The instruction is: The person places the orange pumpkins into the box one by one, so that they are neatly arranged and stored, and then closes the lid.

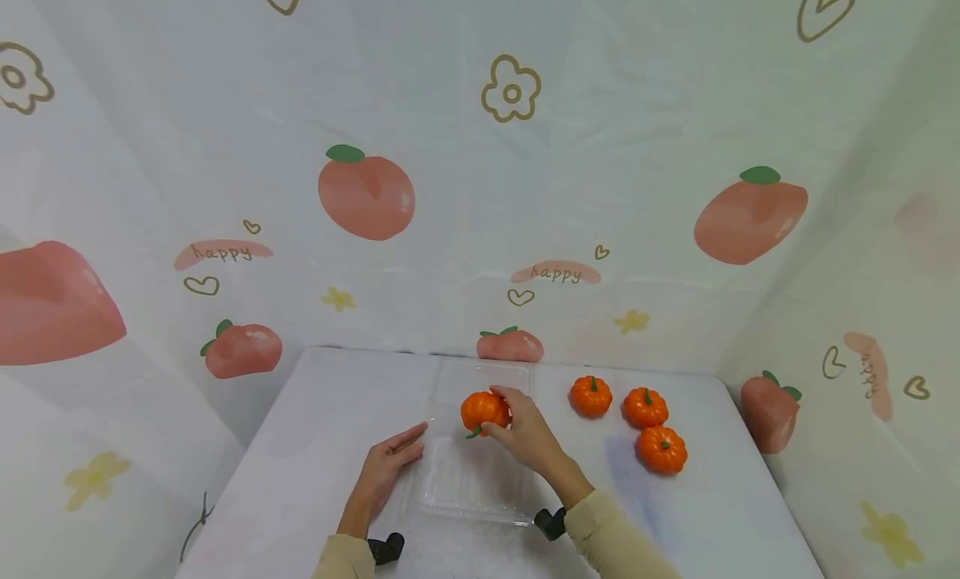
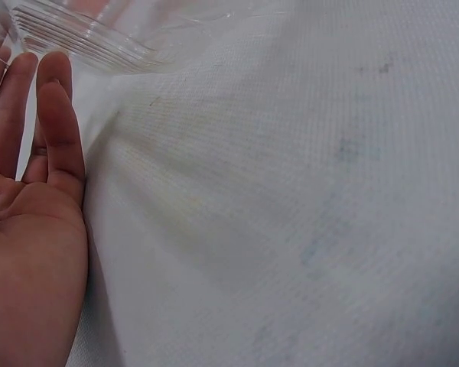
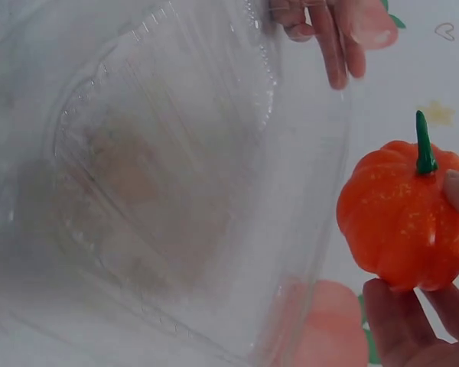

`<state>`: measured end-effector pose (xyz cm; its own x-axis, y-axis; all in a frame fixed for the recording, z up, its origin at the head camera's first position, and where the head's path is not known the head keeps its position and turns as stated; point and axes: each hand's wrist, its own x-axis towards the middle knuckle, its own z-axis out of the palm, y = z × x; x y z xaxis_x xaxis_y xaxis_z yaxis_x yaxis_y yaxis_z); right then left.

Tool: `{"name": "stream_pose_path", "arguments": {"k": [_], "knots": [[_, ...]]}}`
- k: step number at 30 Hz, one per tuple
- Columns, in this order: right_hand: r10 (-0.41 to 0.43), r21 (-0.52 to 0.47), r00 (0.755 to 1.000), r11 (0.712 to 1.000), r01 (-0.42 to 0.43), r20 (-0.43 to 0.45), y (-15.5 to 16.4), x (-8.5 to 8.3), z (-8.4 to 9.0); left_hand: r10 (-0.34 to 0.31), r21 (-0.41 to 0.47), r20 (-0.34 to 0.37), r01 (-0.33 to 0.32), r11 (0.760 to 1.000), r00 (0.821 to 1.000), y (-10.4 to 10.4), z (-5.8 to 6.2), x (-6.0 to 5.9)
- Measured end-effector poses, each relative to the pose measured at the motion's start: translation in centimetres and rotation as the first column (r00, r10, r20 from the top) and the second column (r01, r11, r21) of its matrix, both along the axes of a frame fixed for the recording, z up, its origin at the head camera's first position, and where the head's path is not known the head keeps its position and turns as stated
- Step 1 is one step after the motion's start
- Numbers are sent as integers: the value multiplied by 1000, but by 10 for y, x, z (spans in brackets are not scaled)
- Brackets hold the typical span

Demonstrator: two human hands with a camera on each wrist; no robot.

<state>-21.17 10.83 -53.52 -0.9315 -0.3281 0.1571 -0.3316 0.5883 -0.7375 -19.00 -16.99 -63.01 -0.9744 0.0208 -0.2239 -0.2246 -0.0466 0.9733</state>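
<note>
My right hand (image 1: 531,433) grips a small orange toy pumpkin (image 3: 402,218) between thumb and fingers, its green stem tilted toward me in the head view. The pumpkin is held over a clear plastic clamshell box (image 1: 468,487), whose lid (image 1: 480,374) lies folded back at the far side. At the box's left edge, my left hand (image 1: 385,471) has its fingers extended. In the left wrist view its fingertips (image 2: 55,65) are right at the ribbed clear plastic wall (image 2: 84,42).
To the right of the box on the white table (image 1: 330,396) sit three more pumpkins: one at the back (image 1: 591,396), one in the middle (image 1: 645,407) and one nearest me (image 1: 662,450). A white curtain (image 1: 600,121) printed with peaches surrounds the table.
</note>
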Motion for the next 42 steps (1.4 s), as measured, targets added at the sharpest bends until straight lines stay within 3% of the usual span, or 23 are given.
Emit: {"name": "stream_pose_path", "arguments": {"k": [7,15,23,27,42], "knots": [[39,40,999,998,-40,26,-8,0,-5,-9,7,2,9,1000,1000,-1,1,0],[66,81,998,995,-66,-1,-20,0,-10,-11,-26,-12,11,1000,1000,-1,-2,0],[98,140,995,985,-98,2,-31,1,-14,-15,28,3,15,999,1000,0,-1,0],[114,163,994,980,-112,1,-35,0,-16,-17,7,-4,17,1000,1000,0,0,1],[65,241,998,968,-66,13,-47,-1,-27,-26,15,-4,26,1000,1000,-3,-5,-1]]}}
